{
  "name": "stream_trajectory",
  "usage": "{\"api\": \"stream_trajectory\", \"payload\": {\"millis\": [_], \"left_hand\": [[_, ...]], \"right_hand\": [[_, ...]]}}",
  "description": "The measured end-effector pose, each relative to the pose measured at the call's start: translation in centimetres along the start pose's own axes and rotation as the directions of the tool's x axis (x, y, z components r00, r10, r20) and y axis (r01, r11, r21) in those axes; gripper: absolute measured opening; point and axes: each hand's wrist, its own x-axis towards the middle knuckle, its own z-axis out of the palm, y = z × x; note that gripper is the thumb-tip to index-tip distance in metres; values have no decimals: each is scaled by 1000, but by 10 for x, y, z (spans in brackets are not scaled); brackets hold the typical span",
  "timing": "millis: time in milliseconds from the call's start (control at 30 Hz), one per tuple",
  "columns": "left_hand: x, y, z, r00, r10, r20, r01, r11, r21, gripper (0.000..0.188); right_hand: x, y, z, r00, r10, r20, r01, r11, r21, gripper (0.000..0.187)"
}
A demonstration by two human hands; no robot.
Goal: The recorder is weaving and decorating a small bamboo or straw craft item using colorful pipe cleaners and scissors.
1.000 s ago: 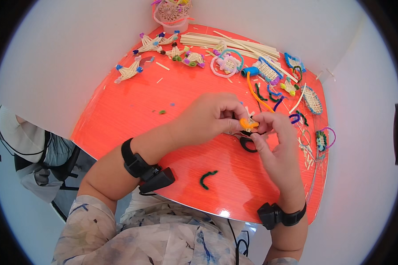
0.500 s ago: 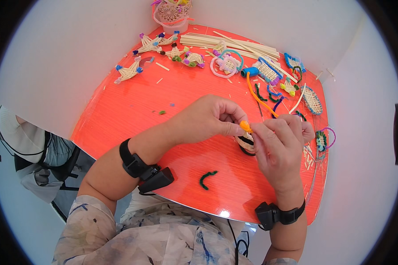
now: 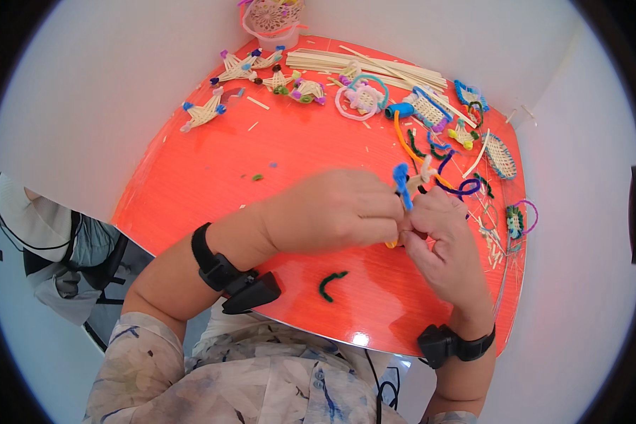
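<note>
Both my hands meet around a small woven piece of pale strips, its corners wrapped in fuzzy pipe cleaner. A blue tip and a white tip rise above my fingers; black bands and a bit of orange also show. My left hand, slightly blurred, is closed with its fingertips at the left side of the piece. Opposite it, my right hand pinches the piece between thumb and fingers. Most of the weave is hidden by my hands.
A dark green pipe cleaner lies near the front edge of the red table. Woven pieces, pale flat strips and a blue spool sit farther back. A decorated basket stands at the back left; white partitions flank the table.
The woven piece has been turned: its orange corner moved down toward me, and the blue and white tips now point up. My left hand has rolled over, back upward.
</note>
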Motion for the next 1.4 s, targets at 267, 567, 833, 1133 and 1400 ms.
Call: {"api": "stream_trajectory", "payload": {"millis": [267,567,833,1133,1400], "left_hand": [[-4,-3,7,873,-487,-34,454,836,-308,11],[-2,-14,-4,419,-886,200,285,-81,-955,8],[-1,-8,1,432,-836,339,286,-229,-931,18],[-3,-13,10,489,-828,273,488,1,-873,29],[-7,-18,19,555,-756,348,356,-163,-920,27]], "right_hand": [[1,3,4,974,210,-84,-198,972,128,11],[0,16,13,869,324,-374,-140,886,442,66],[4,22,26,916,384,-114,-221,723,654,52],[3,11,28,917,375,-136,-136,615,776,26],[-1,17,24,890,421,-174,-68,501,863,11]]}}
